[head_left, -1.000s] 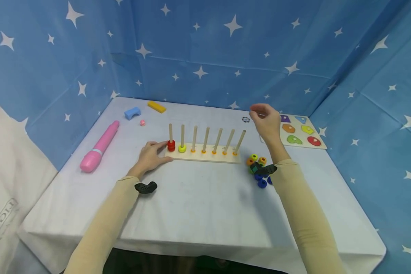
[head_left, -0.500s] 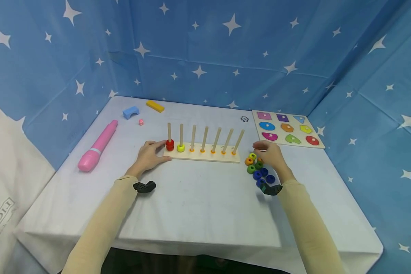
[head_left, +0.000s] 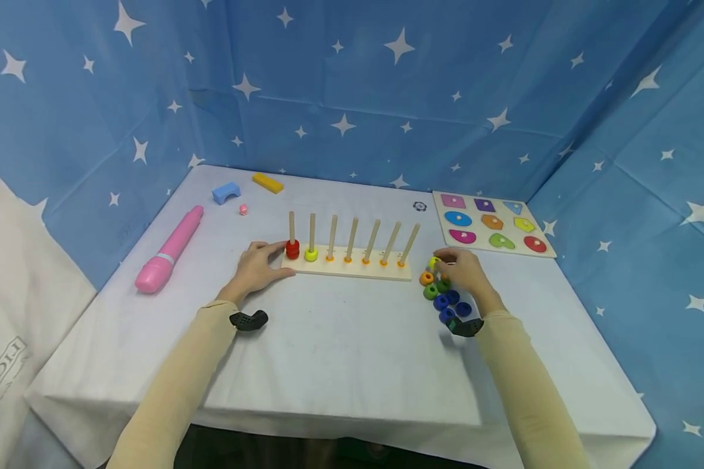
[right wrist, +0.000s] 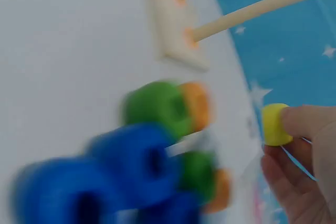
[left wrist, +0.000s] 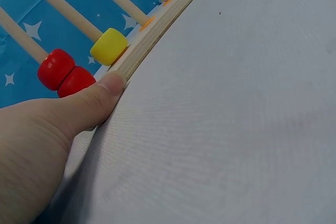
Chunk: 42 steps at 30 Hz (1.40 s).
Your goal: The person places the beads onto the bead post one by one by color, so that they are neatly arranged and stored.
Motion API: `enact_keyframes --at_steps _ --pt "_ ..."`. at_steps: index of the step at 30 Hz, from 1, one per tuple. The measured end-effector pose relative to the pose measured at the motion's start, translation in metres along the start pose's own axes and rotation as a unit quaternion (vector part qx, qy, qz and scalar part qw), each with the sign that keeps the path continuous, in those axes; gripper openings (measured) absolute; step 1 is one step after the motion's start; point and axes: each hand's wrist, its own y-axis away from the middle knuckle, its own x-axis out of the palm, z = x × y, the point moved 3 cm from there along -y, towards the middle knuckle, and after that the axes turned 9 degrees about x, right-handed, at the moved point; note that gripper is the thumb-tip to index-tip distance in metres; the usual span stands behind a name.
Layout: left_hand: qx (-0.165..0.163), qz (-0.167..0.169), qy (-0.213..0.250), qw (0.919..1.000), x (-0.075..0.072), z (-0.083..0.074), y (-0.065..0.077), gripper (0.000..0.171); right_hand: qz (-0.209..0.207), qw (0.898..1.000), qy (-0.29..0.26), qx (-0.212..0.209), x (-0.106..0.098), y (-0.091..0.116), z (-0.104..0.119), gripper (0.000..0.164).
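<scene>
My left hand [head_left: 255, 268] grips the left end of a wooden peg board [head_left: 352, 270], thumb along its front edge in the left wrist view. Two red beads [head_left: 293, 249] are stacked on the first peg, and one yellow bead [left wrist: 108, 46] sits on the second. The other pegs carry no beads. Beyond the board's right end, my right hand [head_left: 468, 273] pinches another yellow bead [right wrist: 275, 124] between thumb and fingers. Loose beads lie under and beside that hand: orange [head_left: 426, 279], green [head_left: 431, 291] and several blue ones [head_left: 447, 315].
A shape puzzle board [head_left: 479, 233] lies at the back right, with a small black ring-shaped mark [head_left: 419, 206] to its left. On the left are a pink wand-like object [head_left: 173, 247], a blue arch block [head_left: 226, 193], a yellow block [head_left: 268, 183] and a tiny pink piece [head_left: 243, 210].
My right hand has come down from near the puzzle board to the loose beads and taken hold of a yellow one. My left hand stays on the peg board.
</scene>
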Motion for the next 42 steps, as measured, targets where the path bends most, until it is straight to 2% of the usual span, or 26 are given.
enact_keyframes --at_steps 3,8,10,13,19,26,29,36,42 --pt "0.002 0.001 0.001 1.0000 -0.001 0.000 0.001 0.081 -0.060 0.998 -0.027 -0.012 -0.013 0.000 0.010 0.034" --pt "-0.001 0.003 0.001 1.0000 -0.002 0.001 0.001 0.080 -0.156 0.984 -0.065 -0.048 -0.035 -0.002 0.040 0.036" --pt "-0.003 0.004 0.000 1.0000 -0.002 0.002 0.001 0.080 -0.183 0.978 -0.080 -0.063 -0.039 -0.001 0.058 0.035" --pt "-0.004 0.005 -0.002 1.0000 -0.002 0.004 0.001 0.081 -0.201 0.969 -0.103 -0.098 -0.039 0.001 0.088 0.033" --pt "0.000 0.000 0.002 1.0000 0.001 0.007 0.002 0.081 -0.182 0.960 -0.114 -0.178 -0.022 -0.001 0.135 0.028" --pt "0.005 -0.004 0.004 1.0000 0.003 0.004 0.003 0.081 -0.148 0.959 -0.123 -0.208 0.004 -0.004 0.169 0.027" --pt "0.006 -0.006 0.002 1.0000 0.003 0.004 0.003 0.082 -0.137 0.956 -0.114 -0.231 0.014 -0.003 0.184 0.026" --pt "0.005 -0.009 0.003 0.9999 0.001 0.002 0.003 0.080 -0.099 0.957 -0.098 -0.253 0.036 -0.003 0.216 0.025" --pt "0.002 -0.005 0.001 1.0000 0.001 0.000 0.001 0.082 -0.059 0.952 -0.081 -0.289 0.059 -0.001 0.240 0.025"
